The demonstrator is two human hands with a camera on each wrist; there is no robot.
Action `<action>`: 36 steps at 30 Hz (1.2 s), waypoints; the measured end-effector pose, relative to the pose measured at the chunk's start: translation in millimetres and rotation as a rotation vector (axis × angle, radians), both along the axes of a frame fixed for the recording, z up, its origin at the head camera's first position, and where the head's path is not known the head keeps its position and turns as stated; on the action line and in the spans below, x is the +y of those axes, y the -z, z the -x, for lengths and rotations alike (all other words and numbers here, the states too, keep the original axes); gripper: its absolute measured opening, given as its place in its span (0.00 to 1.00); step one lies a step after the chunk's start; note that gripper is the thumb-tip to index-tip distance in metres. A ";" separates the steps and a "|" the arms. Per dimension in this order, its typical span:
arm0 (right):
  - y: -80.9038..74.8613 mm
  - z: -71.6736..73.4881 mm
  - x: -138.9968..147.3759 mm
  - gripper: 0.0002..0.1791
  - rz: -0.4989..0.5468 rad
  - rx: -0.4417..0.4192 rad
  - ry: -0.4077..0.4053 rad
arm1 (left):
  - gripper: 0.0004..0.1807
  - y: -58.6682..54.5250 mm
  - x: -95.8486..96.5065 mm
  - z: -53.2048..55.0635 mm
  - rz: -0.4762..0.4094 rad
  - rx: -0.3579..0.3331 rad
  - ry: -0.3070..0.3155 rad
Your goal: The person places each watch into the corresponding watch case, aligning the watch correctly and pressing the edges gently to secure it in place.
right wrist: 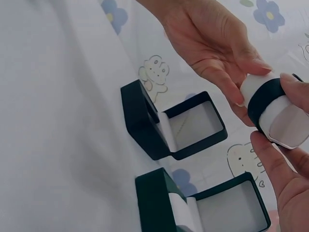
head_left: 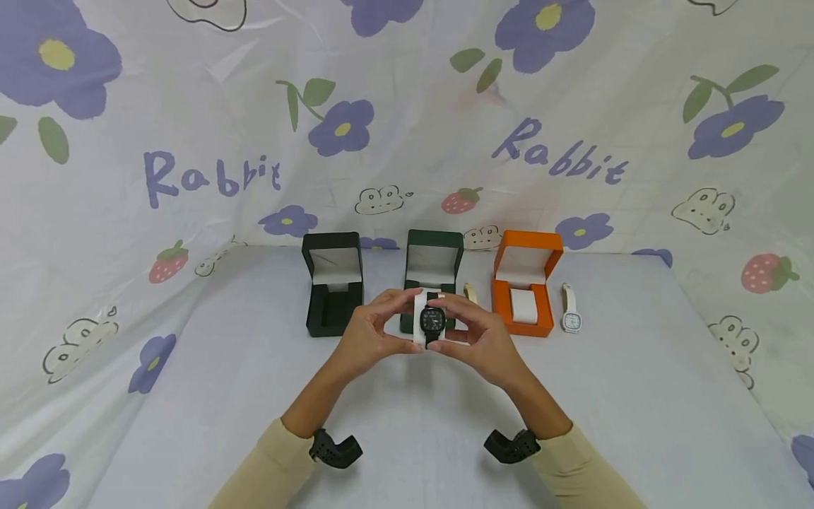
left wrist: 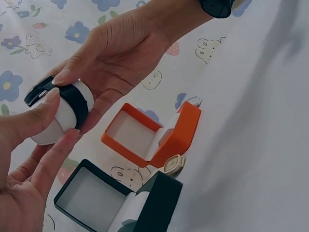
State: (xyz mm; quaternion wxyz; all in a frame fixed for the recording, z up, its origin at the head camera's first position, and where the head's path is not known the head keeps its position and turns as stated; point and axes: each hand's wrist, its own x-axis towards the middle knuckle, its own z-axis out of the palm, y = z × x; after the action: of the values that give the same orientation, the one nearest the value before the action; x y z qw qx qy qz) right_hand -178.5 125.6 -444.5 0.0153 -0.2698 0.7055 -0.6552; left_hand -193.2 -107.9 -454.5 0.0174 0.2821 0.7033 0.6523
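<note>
A black watch (head_left: 433,319) with a square-round dial is wrapped round a white cushion (head_left: 419,319), held up in front of the green box. My left hand (head_left: 369,331) grips the cushion from the left, its thumb low and fingers along the top. From the right, my right hand (head_left: 478,334) pinches the watch and cushion, fingers by the upper strap and thumb by the lower end. Both wrist views show the dark strap (left wrist: 76,102) running round the white cushion (right wrist: 279,112). Behind the hands, the open green box (head_left: 435,235) is partly hidden.
An open black box (head_left: 326,330) stands left of the green one. To the right is an open orange box (head_left: 528,239) with a white cushion (head_left: 524,307) inside. A gold watch (head_left: 470,293) lies between boxes, partly covered. A silver-white watch (head_left: 571,320) lies far right.
</note>
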 end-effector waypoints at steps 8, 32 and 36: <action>-2.2 1.1 0.1 0.32 -0.022 -0.004 -0.021 | 0.44 -0.9 -2.9 -0.8 0.025 0.005 0.006; -32.1 6.7 -29.8 0.44 -0.271 0.137 0.001 | 0.47 -1.9 -40.1 2.0 0.079 -0.004 -0.060; -11.4 23.5 -35.5 0.46 -0.271 0.175 -0.013 | 0.47 -1.5 -49.4 2.5 0.108 0.010 -0.092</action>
State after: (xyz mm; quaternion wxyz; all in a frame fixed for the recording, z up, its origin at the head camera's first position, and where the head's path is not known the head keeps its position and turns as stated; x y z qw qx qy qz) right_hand -202.0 90.0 -433.1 -0.0058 -0.3258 0.7844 -0.5278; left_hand -195.7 -157.3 -453.0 -0.0007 0.2515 0.7498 0.6120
